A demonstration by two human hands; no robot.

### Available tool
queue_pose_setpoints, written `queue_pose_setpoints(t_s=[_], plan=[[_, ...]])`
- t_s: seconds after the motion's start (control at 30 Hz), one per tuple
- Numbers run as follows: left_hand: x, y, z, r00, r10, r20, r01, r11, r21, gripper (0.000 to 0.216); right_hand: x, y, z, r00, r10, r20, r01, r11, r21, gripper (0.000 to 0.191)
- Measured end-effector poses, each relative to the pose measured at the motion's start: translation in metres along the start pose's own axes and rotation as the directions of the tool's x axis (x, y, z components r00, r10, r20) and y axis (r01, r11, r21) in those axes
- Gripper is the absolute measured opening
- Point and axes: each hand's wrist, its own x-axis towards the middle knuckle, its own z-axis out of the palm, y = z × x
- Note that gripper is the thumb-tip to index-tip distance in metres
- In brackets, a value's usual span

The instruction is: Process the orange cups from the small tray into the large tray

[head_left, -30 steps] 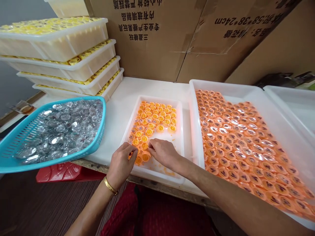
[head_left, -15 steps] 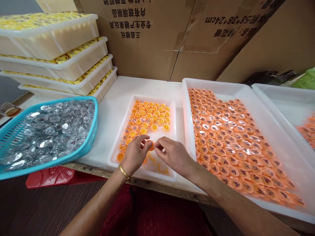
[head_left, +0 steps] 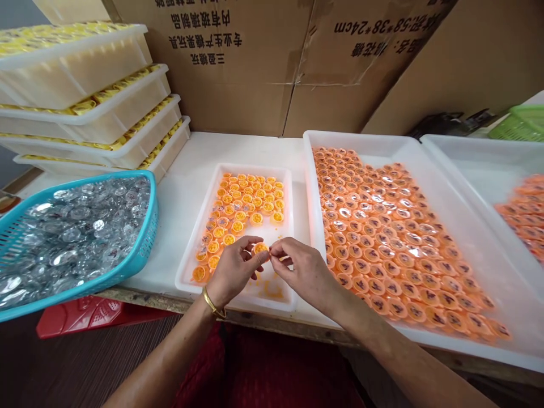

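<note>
My left fingers (head_left: 256, 261) grip a cup (head_left: 260, 250), right fingers (head_left: 282, 246) sit at its right edge, can't tell if gripping; an uneven tug could spill its bits (head_left: 259, 247).

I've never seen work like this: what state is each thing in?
Left hand: holding an orange cup
Orange cup: raised, yellow bits visible inside
Right hand: fingers bent beside that cup; contact unclear
Small tray: partly filled with more cups
Large tray: mostly filled
Far-right tray: partly filled
Blue basket: filled with clear pieces
White crates: stacked, holding yellow pieces
Cardboard box: printing upside down
</note>
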Motion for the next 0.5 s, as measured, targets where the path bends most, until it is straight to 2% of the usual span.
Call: queue_pose_setpoints(t_s=[0.1,0.23,0.27,0.33,0.37,0.43,0.5], plan=[[0.005,0.007,0.000,1.000,-0.006,0.025,0.006,1.000,-0.017,0.038,0.002,-0.002,-0.001,1.000,-0.003,-0.028,0.005,0.999,0.047,0.007],[0.017,0.023,-0.014,0.997,0.044,0.062,-0.041,0.998,-0.057,0.032,0.011,-0.002,-0.009,0.993,-0.038,-0.108,0.048,0.994,0.093,0.006],[0.020,0.025,-0.018,0.997,0.070,0.028,-0.069,0.998,-0.004,0.031,0.013,-0.001,-0.010,0.989,-0.041,-0.142,0.057,0.993,0.108,0.005],[0.023,0.026,-0.027,0.982,0.183,-0.048,-0.164,0.948,0.272,0.026,0.017,0.002,-0.012,0.980,-0.027,-0.199,0.052,0.991,0.124,0.004],[0.024,0.023,-0.030,0.965,0.259,-0.047,-0.207,0.857,0.472,0.022,0.019,0.004,-0.012,0.977,-0.015,-0.214,0.042,0.991,0.126,0.005],[0.023,0.015,-0.033,0.936,0.346,0.062,-0.250,0.530,0.810,0.017,0.020,0.009,-0.010,0.979,0.005,-0.205,0.021,0.992,0.126,0.006],[0.021,0.004,-0.030,0.928,0.301,0.218,-0.286,0.202,0.937,0.015,0.019,0.012,-0.008,0.984,0.019,-0.177,0.006,0.991,0.135,0.006]])
